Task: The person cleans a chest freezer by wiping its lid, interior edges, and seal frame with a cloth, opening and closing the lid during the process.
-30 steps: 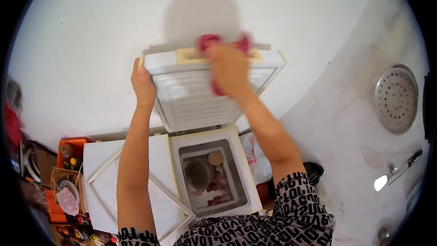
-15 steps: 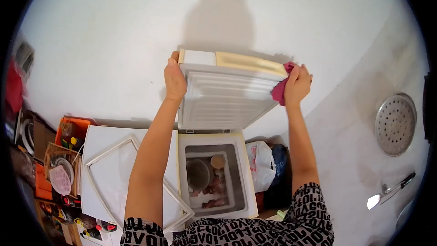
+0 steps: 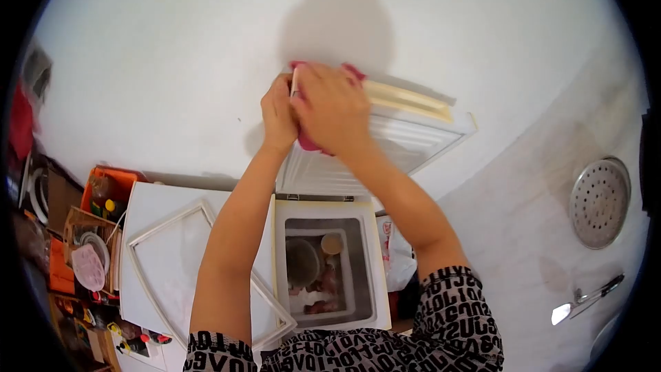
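Note:
A white chest freezer's lid is raised on its hinges against the wall, with a cream strip along its upper edge. My left hand is closed round the lid's left upper corner. Right beside it, my right hand presses a dark pink cloth over the same corner; it is slightly blurred. Below, the open freezer holds a round metal pot, a small round tub and reddish pieces that look like meat. A loose white gasket frame lies on the freezer top at left.
At left stand an orange crate, a pink basket and several bottles. A white plastic bag sits right of the freezer. A perforated metal disc and a spatula hang on the right wall.
My right hand has moved left with the cloth, from the lid's right corner to its left one. My left hand stays at the left corner. The lid has shifted slightly right.

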Tool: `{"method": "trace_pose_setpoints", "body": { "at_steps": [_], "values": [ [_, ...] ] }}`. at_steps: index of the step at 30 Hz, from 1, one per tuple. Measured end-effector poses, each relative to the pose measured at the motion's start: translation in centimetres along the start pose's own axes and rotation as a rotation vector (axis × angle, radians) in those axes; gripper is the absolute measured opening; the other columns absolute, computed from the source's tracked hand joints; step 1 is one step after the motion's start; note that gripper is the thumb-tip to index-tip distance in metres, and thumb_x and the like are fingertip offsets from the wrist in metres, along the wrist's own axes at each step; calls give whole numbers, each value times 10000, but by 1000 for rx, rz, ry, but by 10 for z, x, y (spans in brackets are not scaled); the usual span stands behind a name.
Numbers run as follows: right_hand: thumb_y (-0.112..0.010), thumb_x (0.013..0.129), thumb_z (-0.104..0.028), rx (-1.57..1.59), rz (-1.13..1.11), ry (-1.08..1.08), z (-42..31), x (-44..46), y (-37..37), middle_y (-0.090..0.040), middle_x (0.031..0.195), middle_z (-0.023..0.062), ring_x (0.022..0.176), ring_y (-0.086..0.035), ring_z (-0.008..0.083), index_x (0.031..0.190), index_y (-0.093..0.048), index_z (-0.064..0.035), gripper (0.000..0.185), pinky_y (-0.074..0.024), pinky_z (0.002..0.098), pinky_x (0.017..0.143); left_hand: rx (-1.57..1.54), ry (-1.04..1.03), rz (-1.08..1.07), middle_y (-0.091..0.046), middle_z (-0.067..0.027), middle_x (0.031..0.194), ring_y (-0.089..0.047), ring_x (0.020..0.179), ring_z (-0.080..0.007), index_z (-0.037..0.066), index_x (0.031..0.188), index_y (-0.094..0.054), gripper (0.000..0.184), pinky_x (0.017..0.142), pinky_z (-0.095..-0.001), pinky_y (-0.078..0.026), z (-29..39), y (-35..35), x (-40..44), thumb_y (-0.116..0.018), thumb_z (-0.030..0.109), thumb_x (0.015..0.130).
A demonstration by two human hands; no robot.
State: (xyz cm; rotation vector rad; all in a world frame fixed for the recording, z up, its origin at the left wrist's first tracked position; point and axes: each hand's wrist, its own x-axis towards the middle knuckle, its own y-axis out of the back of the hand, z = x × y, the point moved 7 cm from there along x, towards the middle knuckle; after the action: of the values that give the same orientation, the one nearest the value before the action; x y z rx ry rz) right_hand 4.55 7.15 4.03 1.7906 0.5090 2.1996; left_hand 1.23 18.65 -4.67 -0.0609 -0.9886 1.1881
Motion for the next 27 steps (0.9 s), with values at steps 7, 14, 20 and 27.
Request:
{"method": "trace_pose_setpoints", "body": {
  "at_steps": [7,14,20,27],
  "values": [
    [-631,755,-173,-119,42,140,29,-36,41,-626,1050,69,1000,-584,253,1004,-625,-79,266,-415,429,930,279,-8,-88,-583,-134,808,-520,763,-211,-22,920,-583,456,740,-310,-420,10,0,-6,-258,295,974],
    [-578,807,-190,-126,118,-38,-11,-18,2,-613,1127,70,1070,-558,238,1098,-601,-76,314,-344,456,984,330,-35,-93,-575,-158,908,-519,835,-259,-8,976,-561,400,795,-320,-408,10,3,-14,-296,291,970],
    [-490,847,-299,-231,-43,139,-12,-56,-13,-476,1357,59,1263,-418,264,1261,-531,-111,456,-182,515,1062,716,-332,126,-413,-231,1228,-386,1135,-362,-62,1249,-383,408,985,-448,-290,30,47,-116,-421,145,899],
    [-513,851,-237,-276,-411,366,-18,-138,-56,-439,1398,-39,1308,-370,132,1314,-482,-178,467,-370,379,882,514,-326,-244,-316,-242,1379,-300,1283,-401,15,1362,-293,537,1063,-484,-235,3,6,-181,-475,233,907]
  ]
}}
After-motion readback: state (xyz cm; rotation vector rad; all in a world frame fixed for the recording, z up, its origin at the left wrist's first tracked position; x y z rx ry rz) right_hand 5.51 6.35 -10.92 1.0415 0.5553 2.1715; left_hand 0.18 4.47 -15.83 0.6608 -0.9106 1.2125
